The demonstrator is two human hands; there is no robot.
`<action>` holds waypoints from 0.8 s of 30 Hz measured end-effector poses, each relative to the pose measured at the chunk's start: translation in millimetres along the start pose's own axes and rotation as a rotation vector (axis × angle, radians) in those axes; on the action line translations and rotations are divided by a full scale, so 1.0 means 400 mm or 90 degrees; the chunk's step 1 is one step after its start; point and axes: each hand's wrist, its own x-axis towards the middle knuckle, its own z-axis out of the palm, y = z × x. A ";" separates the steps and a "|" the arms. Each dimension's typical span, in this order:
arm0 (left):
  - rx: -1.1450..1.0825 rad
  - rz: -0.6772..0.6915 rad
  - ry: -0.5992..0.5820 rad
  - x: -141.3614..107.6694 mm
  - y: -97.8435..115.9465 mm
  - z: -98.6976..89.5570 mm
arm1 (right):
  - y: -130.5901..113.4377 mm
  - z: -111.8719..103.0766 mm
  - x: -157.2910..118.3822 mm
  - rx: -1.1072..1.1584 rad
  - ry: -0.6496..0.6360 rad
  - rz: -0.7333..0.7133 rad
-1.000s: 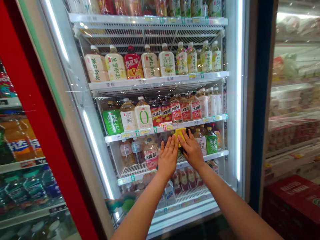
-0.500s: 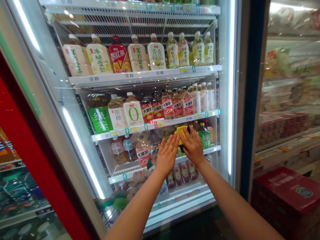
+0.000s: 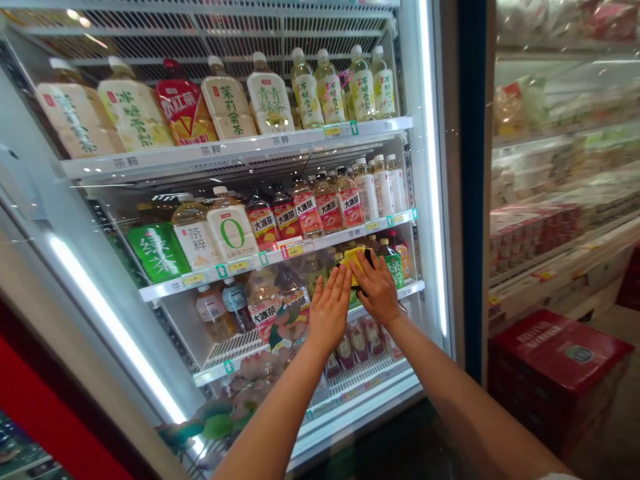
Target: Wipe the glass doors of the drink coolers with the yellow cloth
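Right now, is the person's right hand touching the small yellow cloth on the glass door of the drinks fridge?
Touching. The head view shows the right hand spread flat over the yellow cloth, fingers covering its lower part, with no gap between them.

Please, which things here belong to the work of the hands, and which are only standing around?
In use:
left hand, flat against the fridge glass door
right hand, pressing a yellow cloth on it

Standing around:
tea bottles on the shelves
green tea bottle
red carton on the floor
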 end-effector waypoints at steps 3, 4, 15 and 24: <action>0.009 -0.033 0.030 0.030 0.002 -0.006 | -0.015 0.008 0.039 0.034 0.029 0.023; 0.014 -0.047 0.039 0.022 0.000 -0.008 | -0.029 0.017 0.040 0.047 0.033 0.021; 0.005 0.023 0.003 0.032 0.067 0.043 | 0.107 -0.027 -0.054 -0.011 0.090 0.020; 0.034 -0.035 0.029 0.036 0.116 0.081 | 0.122 -0.003 -0.061 0.055 0.071 -0.041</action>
